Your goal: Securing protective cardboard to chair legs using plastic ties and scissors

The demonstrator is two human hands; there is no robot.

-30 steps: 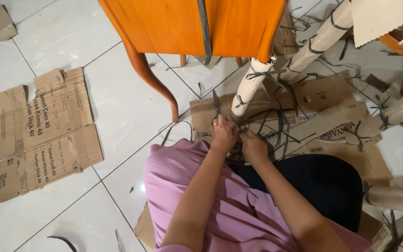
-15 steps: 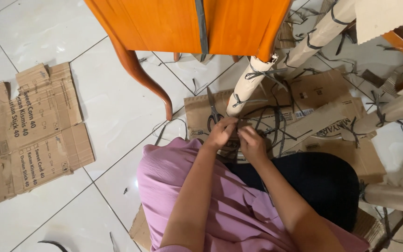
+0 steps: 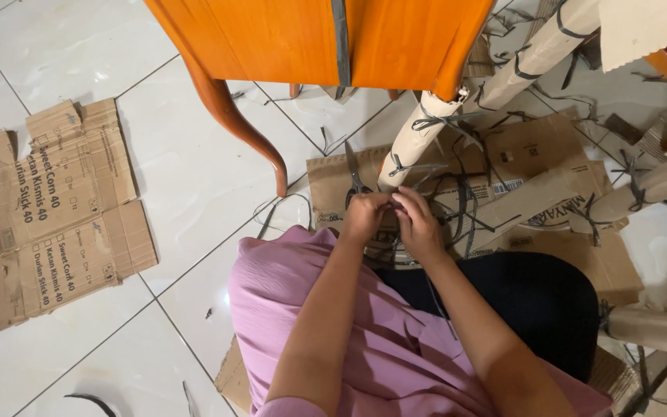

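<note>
While the person sits on the white tiled floor (image 3: 194, 177) under an orange wooden table (image 3: 310, 38), both hands meet just in front of the paper-wrapped table leg (image 3: 414, 150), which I take as the landmark. That leg is bound with dark grey straps (image 3: 426, 123) and stands on a flattened cardboard sheet (image 3: 534, 147). Just below its foot, the left hand (image 3: 366, 218) has its fingers curled in a narrow grip; what they pinch is too small to make out, though thin dark strap ends run through there. Touching it on the right, the right hand (image 3: 420, 225) is likewise curled tight over the same spot, and I cannot tell exactly what it holds. Directly left of the leg, a pair of scissors (image 3: 354, 179) lies on the cardboard, blades pointing away from the person. Farther left of the leg curves a bare orange table leg (image 3: 233, 127), and well beyond that lie flattened brown boxes (image 3: 48, 216) on the tiles. Right of the landmark, more wrapped legs (image 3: 658, 185) rest among loose straps.
</note>
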